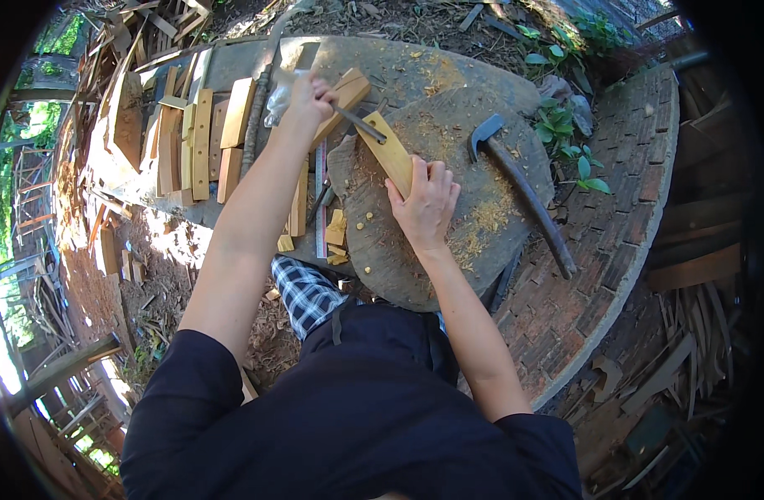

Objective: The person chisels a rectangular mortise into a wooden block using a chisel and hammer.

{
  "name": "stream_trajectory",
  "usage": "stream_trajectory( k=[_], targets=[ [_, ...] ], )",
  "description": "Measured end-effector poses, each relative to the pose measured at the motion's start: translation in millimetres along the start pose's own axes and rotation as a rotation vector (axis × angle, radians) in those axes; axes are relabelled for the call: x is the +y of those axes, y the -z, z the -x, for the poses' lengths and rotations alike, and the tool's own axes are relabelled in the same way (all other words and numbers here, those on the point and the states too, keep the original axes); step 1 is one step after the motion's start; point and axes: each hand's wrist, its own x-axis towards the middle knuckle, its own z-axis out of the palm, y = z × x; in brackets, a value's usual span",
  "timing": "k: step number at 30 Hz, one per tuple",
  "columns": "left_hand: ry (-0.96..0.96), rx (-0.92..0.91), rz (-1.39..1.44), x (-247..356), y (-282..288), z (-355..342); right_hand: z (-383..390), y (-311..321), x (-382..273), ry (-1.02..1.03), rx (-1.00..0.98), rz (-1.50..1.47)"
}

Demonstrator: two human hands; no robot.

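Note:
My left hand (311, 98) is closed around the end of a narrow dark metal chisel (357, 122); its handle is hidden in my fist. The chisel's tip meets a dark slot near the far end of a yellowish wooden block (388, 154). My right hand (426, 200) grips the block's near end, fingers over its right side and thumb on the left. The block lies tilted on a round wooden stump top (432, 258) strewn with shavings. To the right rests a hammer (523, 192) with a dark curved head and long wooden handle.
Another wood block (344, 100) lies beyond the chisel. Several cut wood pieces (201, 146) line the left side, with a long stick (257, 108) beside them. Small offcuts (336, 229) and a ruler (321, 200) lie left of the stump. A curved brick ledge (598, 267) borders the right.

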Motion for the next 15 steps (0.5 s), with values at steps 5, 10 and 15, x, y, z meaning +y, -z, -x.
stream_trajectory(
  k=[5,10,15],
  targets=[
    [0.097,0.133,0.362,-6,18,33,0,2,4,0.003,0.000,0.005],
    [-0.154,-0.138,0.204,9,-5,69,-15,17,15,-0.007,-0.208,-0.008],
    [-0.539,-0.359,-0.228,3,-35,115,-72,53,40,0.266,-0.355,0.055]
  ],
)
